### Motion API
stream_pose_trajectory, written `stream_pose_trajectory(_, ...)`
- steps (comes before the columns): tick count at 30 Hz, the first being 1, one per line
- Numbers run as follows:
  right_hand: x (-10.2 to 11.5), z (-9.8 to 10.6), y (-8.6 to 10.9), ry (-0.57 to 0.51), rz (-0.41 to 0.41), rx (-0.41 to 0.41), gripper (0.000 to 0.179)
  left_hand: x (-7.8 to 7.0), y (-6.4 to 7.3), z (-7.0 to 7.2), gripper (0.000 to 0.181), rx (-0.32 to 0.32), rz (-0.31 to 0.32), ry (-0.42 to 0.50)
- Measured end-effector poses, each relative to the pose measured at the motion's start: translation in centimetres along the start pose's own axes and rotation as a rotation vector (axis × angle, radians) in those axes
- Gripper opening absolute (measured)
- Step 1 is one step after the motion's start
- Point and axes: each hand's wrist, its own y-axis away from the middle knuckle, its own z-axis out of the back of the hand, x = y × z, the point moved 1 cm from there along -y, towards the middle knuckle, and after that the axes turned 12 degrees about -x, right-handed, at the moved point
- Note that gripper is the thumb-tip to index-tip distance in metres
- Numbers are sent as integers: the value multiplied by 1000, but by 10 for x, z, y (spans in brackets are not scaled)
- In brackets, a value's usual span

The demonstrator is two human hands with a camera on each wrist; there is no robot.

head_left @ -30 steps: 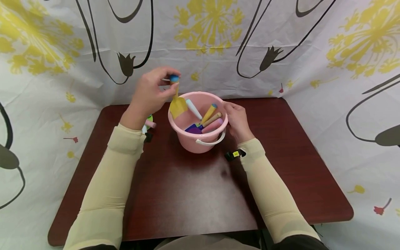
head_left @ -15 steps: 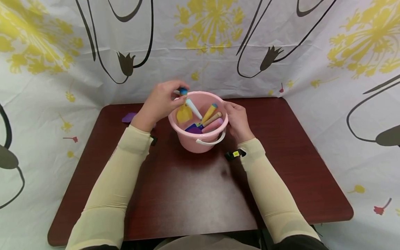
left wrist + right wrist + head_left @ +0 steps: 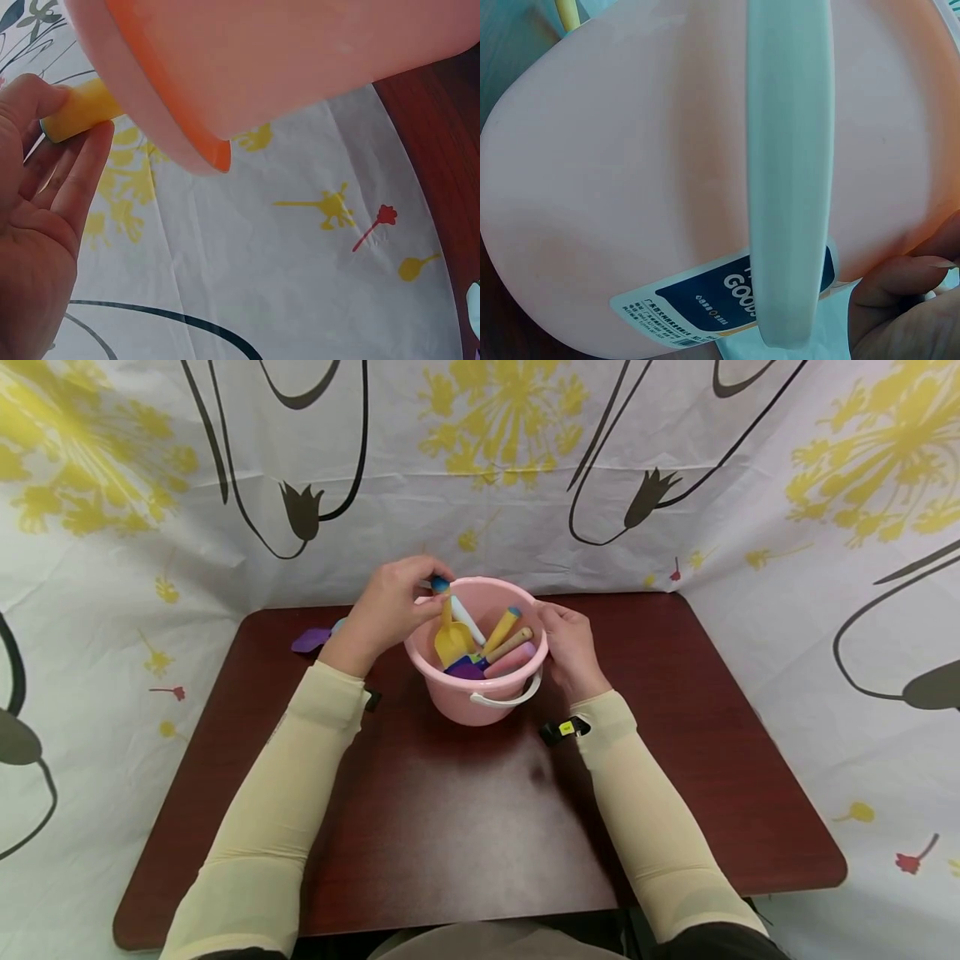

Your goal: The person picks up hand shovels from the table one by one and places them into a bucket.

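Note:
In the head view a pink bucket (image 3: 468, 703) stands on the table, holding several toy tools. My left hand (image 3: 382, 614) pinches the blue-tipped end of a yellow toy shovel (image 3: 452, 646), whose blade hangs inside the bucket near its left wall. The left wrist view has the yellow handle (image 3: 84, 109) between thumb and fingers beside the rim. At the bucket's right rim, my right hand (image 3: 568, 647) holds on with thumb and fingers. In the right wrist view its curled fingers (image 3: 900, 289) meet the rim, beside the pale bail handle (image 3: 791, 165) and a printed label (image 3: 705, 304).
Inside the bucket lean a white handle (image 3: 468, 621), a yellow handle (image 3: 504, 628), a tan handle (image 3: 513, 643) and a pink handle (image 3: 512, 661). A purple piece (image 3: 310, 641) lies on the brown table (image 3: 480, 827), partly behind my left wrist. A patterned cloth (image 3: 517, 527) hangs behind.
My left hand has moved right and down, lowering the yellow shovel into the bucket. The purple piece on the table has come into sight. My right hand has kept its place on the rim.

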Motion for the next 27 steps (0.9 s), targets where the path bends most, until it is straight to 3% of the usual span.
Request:
stream_pose_trajectory(15,1,0,-1,3,-4,-4,36,-1,7,-8,18,30,-31,-36)
stream_pose_trajectory(27,-1,0,-1,-3,1,-3,35,4,6,-16,17,28,-11,-26)
